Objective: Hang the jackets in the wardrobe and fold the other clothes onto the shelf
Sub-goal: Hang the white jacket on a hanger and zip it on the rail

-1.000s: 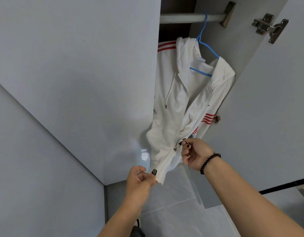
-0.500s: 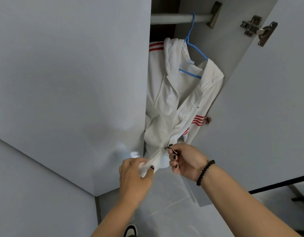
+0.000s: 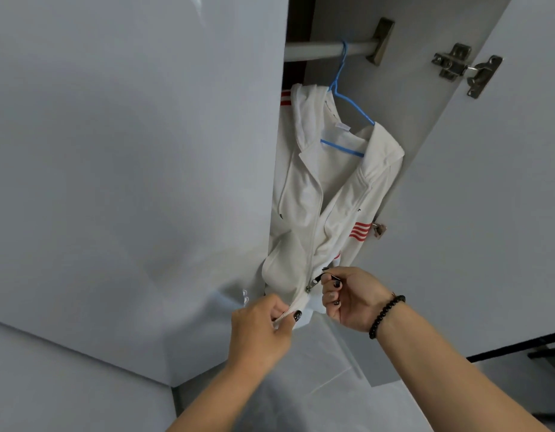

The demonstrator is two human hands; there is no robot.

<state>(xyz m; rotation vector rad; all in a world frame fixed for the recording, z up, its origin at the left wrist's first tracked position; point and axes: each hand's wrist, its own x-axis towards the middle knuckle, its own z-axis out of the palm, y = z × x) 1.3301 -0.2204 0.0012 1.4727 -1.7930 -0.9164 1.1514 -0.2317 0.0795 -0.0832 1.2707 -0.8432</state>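
Zipper pull (image 3: pixel 313 283) now lower, nearer the hem (image 3: pixel 296 310)

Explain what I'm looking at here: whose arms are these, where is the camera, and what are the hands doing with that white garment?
There is no machine here. A person wears one wide-angle camera on the head, so you see their own two bare arms reaching forward.

A white jacket with red stripes hangs on a blue hanger from the metal rail inside an open wardrobe; the grey doors stand on either side.

The left hand pinches the jacket's bottom hem. The right hand, with a black bead bracelet on its wrist, pinches the zipper pull low on the front. This looks like zipping or unzipping the jacket; which one cannot be told.
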